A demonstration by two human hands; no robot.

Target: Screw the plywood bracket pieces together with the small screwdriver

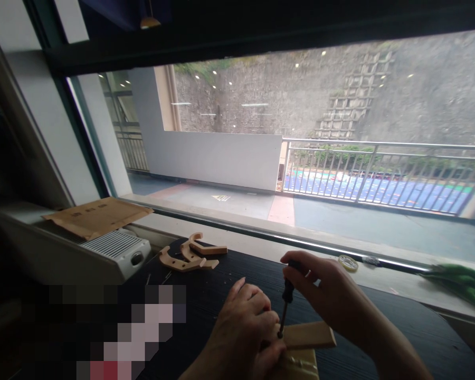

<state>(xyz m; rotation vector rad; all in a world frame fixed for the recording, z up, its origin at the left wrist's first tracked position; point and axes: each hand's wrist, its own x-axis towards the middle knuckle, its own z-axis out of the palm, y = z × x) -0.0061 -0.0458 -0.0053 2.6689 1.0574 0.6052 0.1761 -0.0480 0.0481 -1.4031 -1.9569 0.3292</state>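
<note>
- Yellowish block (302, 365): under the wooden bar (311, 336), our landmark.
- Our left hand (250, 316): fingers curled, clamping the bar's left end. We'd guess light, stiff; hold flat sides.
- Our right hand (320, 282): pinching screwdriver (288, 290) above that end. Probably rigid; grip its handle.
- Curved wooden pieces (174, 262): beyond the bar, leftward.
</note>
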